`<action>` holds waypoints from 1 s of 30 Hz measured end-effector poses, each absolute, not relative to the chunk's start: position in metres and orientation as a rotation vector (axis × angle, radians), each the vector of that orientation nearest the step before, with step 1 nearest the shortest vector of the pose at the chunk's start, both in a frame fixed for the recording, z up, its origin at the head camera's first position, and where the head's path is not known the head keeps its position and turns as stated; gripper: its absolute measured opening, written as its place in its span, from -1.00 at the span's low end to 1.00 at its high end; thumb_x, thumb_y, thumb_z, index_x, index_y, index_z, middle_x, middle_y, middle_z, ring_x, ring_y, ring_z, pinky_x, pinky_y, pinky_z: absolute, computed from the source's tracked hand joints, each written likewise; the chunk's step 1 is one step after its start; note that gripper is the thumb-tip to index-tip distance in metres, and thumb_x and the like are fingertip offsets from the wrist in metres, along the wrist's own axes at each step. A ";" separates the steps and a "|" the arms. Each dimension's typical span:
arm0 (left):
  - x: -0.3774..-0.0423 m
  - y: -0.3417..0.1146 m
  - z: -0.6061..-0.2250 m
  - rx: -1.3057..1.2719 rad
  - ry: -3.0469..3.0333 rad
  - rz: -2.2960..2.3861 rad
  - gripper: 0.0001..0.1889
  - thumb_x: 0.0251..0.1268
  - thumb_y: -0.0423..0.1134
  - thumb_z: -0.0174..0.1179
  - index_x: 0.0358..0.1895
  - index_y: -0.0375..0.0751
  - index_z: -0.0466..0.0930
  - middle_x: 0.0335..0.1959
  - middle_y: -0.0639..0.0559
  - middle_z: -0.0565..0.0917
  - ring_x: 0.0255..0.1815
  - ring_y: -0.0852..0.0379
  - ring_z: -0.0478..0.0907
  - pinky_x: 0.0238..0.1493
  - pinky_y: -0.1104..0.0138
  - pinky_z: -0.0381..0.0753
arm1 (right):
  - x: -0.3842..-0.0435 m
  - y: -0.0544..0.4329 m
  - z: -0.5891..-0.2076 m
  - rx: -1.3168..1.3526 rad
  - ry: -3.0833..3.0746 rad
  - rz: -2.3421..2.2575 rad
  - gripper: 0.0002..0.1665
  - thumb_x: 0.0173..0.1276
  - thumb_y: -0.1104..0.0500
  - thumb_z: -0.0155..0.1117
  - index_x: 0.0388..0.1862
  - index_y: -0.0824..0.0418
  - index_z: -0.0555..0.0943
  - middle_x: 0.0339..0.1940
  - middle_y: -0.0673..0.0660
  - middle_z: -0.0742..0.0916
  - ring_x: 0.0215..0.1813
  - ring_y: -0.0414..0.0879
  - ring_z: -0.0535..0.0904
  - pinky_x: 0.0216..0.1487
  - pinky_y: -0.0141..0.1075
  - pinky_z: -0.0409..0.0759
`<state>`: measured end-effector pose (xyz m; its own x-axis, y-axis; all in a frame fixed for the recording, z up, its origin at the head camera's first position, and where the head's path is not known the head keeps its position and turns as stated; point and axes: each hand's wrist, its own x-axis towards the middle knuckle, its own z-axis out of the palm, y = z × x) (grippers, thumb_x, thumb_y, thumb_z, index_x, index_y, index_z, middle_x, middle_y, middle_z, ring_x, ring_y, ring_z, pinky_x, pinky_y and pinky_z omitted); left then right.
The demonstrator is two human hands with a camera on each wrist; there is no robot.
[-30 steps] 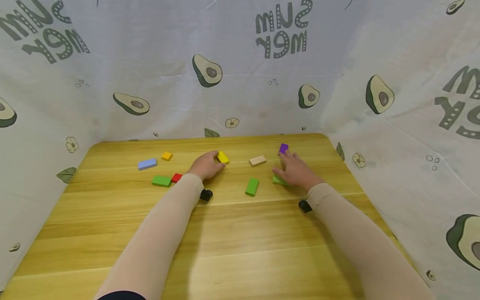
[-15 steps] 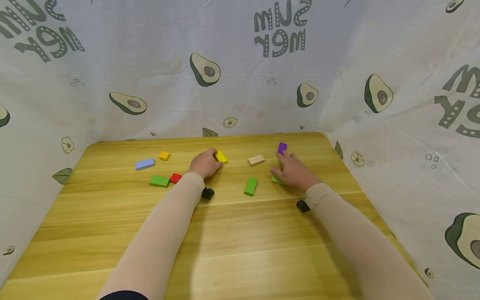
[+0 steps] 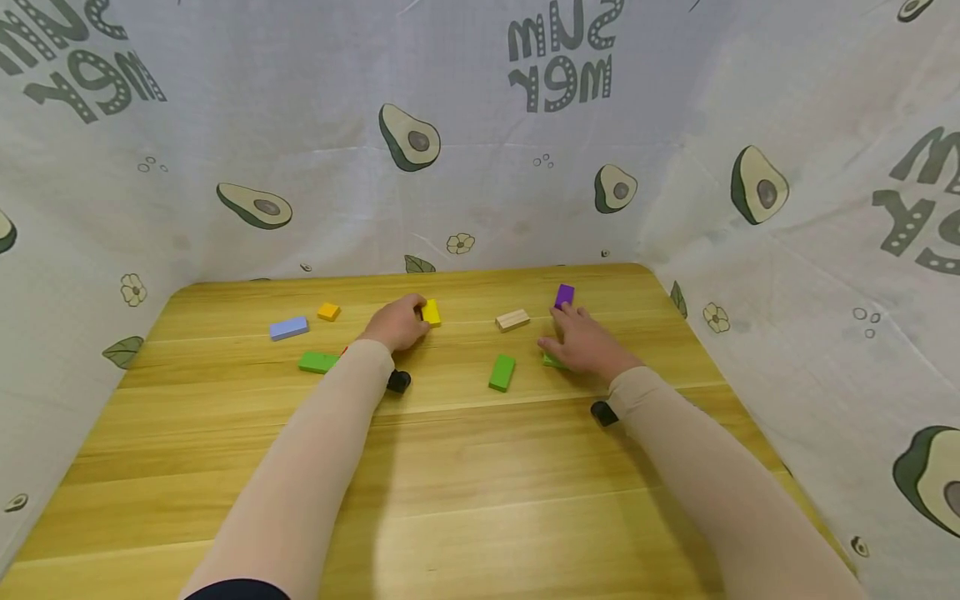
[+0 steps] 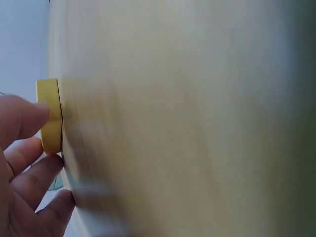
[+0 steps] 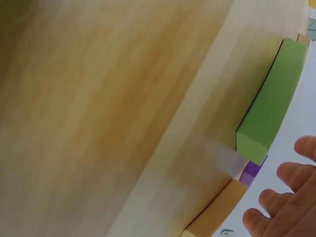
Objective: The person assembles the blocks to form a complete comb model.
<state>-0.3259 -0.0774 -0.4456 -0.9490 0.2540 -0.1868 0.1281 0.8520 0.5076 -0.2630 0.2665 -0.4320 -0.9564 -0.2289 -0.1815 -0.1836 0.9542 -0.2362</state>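
Note:
My left hand pinches a yellow wooden block near the back of the table. In the left wrist view the thumb lies against the front of the yellow block, with fingers below and behind it. To the right, my right hand hovers with loosely spread fingers, holding nothing. It partly covers a green block, and a purple block lies just beyond its fingertips. The right wrist view shows a green block, some purple and an orange block beside the fingers.
A plain wood block and another green block lie between the hands. On the left are a blue block, an orange block and a green block. A patterned curtain surrounds the wooden table.
My left hand has shifted left with the yellow block, which has turned slightly. The left forearm now covers most of the red block. The right hand has barely moved.

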 end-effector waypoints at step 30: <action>-0.336 -0.104 -0.452 0.260 2.697 0.846 -0.44 0.64 -0.07 0.14 0.58 -0.06 0.31 0.65 -0.15 0.32 0.66 -0.23 0.24 0.64 -0.12 0.25 | -0.295 0.215 -0.440 -0.045 2.961 -0.483 -0.29 0.54 -0.18 0.29 0.45 0.26 0.55 0.36 0.28 0.70 0.39 0.27 0.61 0.40 0.13 0.58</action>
